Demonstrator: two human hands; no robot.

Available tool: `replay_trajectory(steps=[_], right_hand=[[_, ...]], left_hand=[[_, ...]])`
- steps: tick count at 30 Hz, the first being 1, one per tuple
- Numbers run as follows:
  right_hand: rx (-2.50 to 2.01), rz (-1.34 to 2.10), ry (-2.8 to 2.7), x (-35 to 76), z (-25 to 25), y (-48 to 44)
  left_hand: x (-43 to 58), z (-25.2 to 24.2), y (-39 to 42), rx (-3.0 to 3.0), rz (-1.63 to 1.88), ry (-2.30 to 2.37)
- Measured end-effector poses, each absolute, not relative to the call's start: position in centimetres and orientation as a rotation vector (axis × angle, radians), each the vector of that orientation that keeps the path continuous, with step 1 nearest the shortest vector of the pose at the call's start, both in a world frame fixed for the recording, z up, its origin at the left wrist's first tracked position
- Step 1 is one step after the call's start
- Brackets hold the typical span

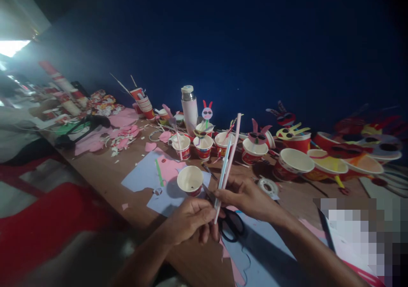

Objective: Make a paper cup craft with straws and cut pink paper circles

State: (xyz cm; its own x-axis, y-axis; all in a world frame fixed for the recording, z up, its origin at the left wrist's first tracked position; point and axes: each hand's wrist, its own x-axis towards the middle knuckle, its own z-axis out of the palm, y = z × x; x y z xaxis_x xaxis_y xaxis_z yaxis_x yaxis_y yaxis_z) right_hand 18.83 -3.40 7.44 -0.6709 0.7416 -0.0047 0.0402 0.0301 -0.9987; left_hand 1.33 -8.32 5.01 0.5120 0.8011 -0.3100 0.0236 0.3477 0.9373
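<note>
Left hand (pixel 188 221), right hand (pixel 247 196) pinch straws (pixel 232 155), seemingly pink, blue.

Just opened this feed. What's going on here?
A person is working at a long craft table. Their right hand grips a pink straw and a thinner blue straw, held up at an angle, with their left hand at the lower ends. Black-handled scissors sit just beneath the hands. A paper cup stands on blue paper nearby, and decorated paper cups with cut-out faces line the table's far side.
</note>
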Motion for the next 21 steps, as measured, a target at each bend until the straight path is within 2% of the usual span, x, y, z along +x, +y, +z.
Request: replay_trajectory(steps=[11, 15, 21], right_hand=[[-0.78, 1.745, -1.765, 17.8, 7.7, -3.7], [-0.838, 1.585, -1.897, 17.9, 8.1, -3.9], [-0.912, 1.245, -2.085, 17.7, 8.2, -4.2]], left_hand=[[1.3, 4.7, -8.7, 1.051, 0.677, 1.032], [1.1, 4.9, -8.9, 1.133, 0.707, 1.132], [0.8, 4.6, -8.5, 1.198, 0.756, 1.021]])
